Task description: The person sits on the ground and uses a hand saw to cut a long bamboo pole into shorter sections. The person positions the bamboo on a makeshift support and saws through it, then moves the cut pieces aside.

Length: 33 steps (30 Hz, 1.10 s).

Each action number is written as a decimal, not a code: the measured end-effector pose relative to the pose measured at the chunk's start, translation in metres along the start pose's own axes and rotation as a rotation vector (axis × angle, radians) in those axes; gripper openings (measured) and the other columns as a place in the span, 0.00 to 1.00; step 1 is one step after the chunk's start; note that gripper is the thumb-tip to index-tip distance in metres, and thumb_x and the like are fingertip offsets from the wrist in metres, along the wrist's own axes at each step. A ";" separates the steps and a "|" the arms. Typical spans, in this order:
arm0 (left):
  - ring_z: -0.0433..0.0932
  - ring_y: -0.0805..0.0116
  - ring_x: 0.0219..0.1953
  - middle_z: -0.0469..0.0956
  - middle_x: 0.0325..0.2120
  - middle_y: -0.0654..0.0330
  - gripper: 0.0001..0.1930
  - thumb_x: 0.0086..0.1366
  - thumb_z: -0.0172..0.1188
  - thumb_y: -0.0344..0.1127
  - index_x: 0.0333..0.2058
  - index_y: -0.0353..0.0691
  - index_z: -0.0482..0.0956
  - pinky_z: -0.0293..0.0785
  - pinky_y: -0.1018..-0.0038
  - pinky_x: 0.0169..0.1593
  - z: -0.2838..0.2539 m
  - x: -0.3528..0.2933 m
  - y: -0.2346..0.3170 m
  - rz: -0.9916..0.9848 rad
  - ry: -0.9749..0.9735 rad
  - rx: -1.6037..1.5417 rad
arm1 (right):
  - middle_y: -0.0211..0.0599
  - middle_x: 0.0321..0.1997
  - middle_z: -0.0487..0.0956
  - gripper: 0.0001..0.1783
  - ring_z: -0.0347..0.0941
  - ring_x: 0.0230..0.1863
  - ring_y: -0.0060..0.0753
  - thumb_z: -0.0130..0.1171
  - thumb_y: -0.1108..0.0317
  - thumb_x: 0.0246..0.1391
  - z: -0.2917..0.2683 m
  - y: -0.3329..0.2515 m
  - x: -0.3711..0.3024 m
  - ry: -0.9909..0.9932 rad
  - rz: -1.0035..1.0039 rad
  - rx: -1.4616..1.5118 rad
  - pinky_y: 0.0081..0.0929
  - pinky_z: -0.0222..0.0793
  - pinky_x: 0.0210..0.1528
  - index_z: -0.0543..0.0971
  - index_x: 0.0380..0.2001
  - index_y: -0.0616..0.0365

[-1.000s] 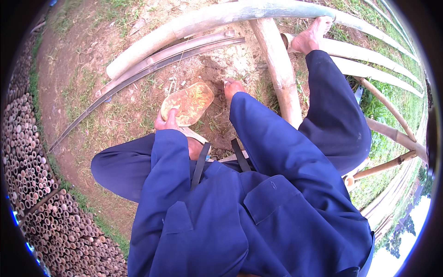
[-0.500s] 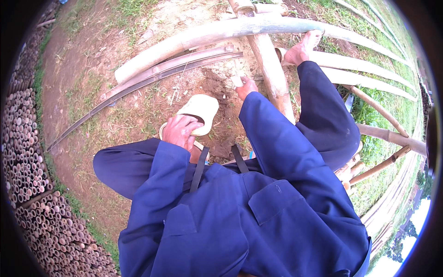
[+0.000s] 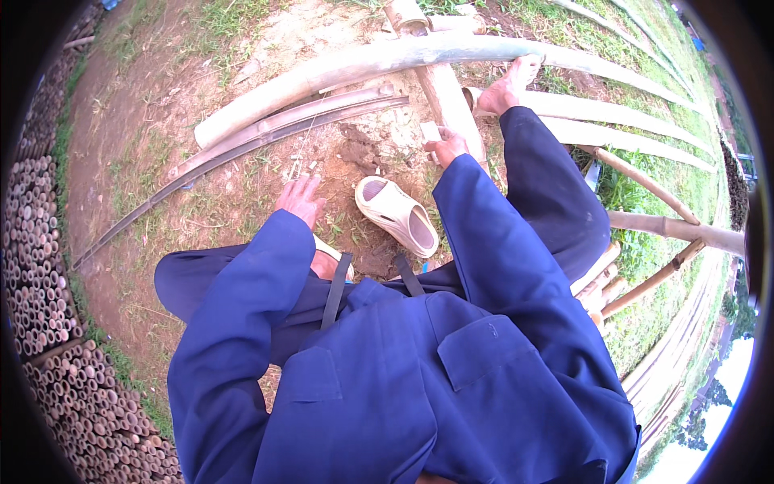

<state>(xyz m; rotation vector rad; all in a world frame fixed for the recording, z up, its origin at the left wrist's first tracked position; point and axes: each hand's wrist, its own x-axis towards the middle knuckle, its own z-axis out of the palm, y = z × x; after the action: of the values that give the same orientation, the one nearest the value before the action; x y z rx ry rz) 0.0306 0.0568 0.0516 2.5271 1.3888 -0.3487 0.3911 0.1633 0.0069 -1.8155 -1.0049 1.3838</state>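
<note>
On the bare soil between my legs lies a cream slide sandal [image 3: 397, 214], its footbed facing up. My left hand [image 3: 301, 200] is off to the left of it, over the ground, fingers spread and empty. Beyond the sandal and to its right, my right hand [image 3: 448, 148] has its fingers closed around a small pale block-like piece [image 3: 430, 131]; its kind is unclear. Part of my left foot [image 3: 324, 264] shows beside a strap, with a pale shoe edge next to it. My bare right foot [image 3: 509, 84] rests against a long thick bamboo pole [image 3: 355, 71].
Split bamboo strips [image 3: 282, 121] lie under the pole. A cross log [image 3: 451, 105] supports it. More bamboo poles [image 3: 621, 106] stretch right over grass. A bamboo frame [image 3: 669, 229] stands at my right; stacked cut bamboo [image 3: 36, 250] lines the left edge.
My left hand has let go of the sandal and moved left and away from me. The sandal now lies turned on the soil to the right. My right hand still holds the pale piece.
</note>
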 end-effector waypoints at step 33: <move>0.74 0.52 0.60 0.76 0.58 0.48 0.29 0.59 0.68 0.39 0.59 0.37 0.77 0.67 0.63 0.65 -0.080 -0.181 -0.095 -0.438 0.949 -1.116 | 0.50 0.48 0.84 0.28 0.81 0.44 0.30 0.57 0.74 0.61 -0.086 -0.135 -0.199 0.059 -0.701 0.100 0.26 0.76 0.52 0.70 0.65 0.67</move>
<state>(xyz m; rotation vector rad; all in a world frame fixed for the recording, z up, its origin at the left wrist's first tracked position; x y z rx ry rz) -0.1366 -0.0112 0.1759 1.3871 1.6634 1.3349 0.4174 0.0574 0.2375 -1.2338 -1.3409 0.9165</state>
